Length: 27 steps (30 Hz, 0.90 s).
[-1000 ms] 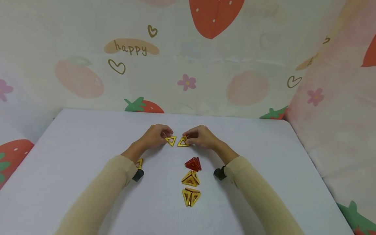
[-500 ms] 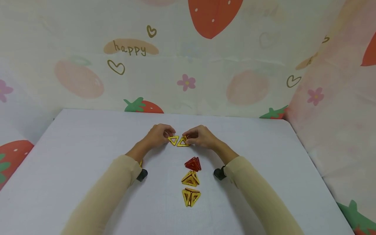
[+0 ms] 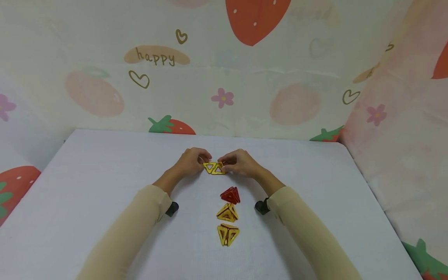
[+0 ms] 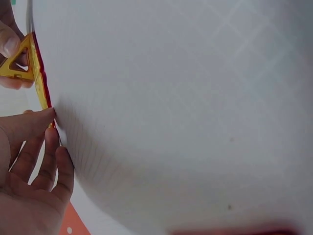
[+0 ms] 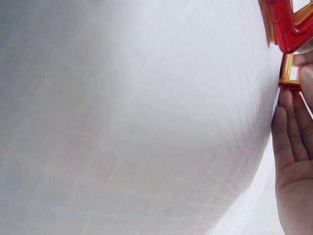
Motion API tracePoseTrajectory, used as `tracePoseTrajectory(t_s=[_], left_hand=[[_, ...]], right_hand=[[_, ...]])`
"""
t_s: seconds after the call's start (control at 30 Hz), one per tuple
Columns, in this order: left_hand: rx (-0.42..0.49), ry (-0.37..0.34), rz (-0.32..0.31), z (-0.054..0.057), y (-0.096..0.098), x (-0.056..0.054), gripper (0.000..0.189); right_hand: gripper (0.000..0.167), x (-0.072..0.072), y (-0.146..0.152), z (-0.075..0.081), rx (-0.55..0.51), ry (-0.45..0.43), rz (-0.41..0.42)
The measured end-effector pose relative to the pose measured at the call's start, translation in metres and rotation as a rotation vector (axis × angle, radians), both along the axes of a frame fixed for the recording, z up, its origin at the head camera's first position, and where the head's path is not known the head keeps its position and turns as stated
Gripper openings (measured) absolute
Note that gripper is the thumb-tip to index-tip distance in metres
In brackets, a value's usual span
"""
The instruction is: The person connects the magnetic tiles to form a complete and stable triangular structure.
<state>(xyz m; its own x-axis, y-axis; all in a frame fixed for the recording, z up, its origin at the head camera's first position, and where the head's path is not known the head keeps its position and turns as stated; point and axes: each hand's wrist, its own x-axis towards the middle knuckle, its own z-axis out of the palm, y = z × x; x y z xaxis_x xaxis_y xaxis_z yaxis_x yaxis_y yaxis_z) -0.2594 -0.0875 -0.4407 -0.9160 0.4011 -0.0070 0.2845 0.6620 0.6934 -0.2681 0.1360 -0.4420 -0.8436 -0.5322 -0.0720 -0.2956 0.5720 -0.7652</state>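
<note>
In the head view, my left hand [image 3: 191,161] pinches the outer corner of a yellow triangular magnetic tile [image 3: 210,163] lying point toward me. Its slanted side meets a second yellow triangular tile [image 3: 218,173], point away from me. My right hand [image 3: 240,163] pinches a yellow triangle standing up at that second tile; the left wrist view shows this upright triangle [image 4: 34,58] between the right thumb and fingers. Also in that view, the flat tiles [image 4: 42,90] appear edge-on, with left fingertips at their end. The right wrist view shows a red-edged yellow tile [image 5: 288,68] at the right fingers.
Nearer me, a red pyramid [image 3: 231,195] and two yellow pyramids, one behind [image 3: 226,220] and one in front [image 3: 226,235], stand in a line on the white table [image 3: 315,171]. A patterned cloth [image 3: 245,112] hangs behind the far edge.
My left hand has moved right, bringing its tile from a gap away up against the other. The right hand has stayed put. A loose yellow triangle near my left wrist is now hidden behind the sleeve.
</note>
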Motion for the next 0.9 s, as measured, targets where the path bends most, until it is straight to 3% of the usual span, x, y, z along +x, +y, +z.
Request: tracePoseTrajectory(t_s=[0.4, 0.53, 0.73, 0.9], left_hand=[[0.041, -0.004, 0.014, 0.0, 0.001, 0.004, 0.033], [0.014, -0.015, 0.026, 0.0, 0.004, 0.007, 0.043], [-0.019, -0.026, 0.072, 0.0, 0.009, 0.009, 0.044], [-0.128, -0.01, 0.13, 0.004, 0.016, 0.012, 0.051]], right_hand=[[0.031, 0.001, 0.001, 0.001, 0.0, -0.001, 0.005], [0.031, 0.002, 0.001, 0.001, -0.006, -0.006, 0.009], [0.031, 0.001, 0.0, 0.001, -0.005, -0.009, 0.014], [0.03, 0.001, 0.0, 0.002, -0.008, -0.009, 0.007]])
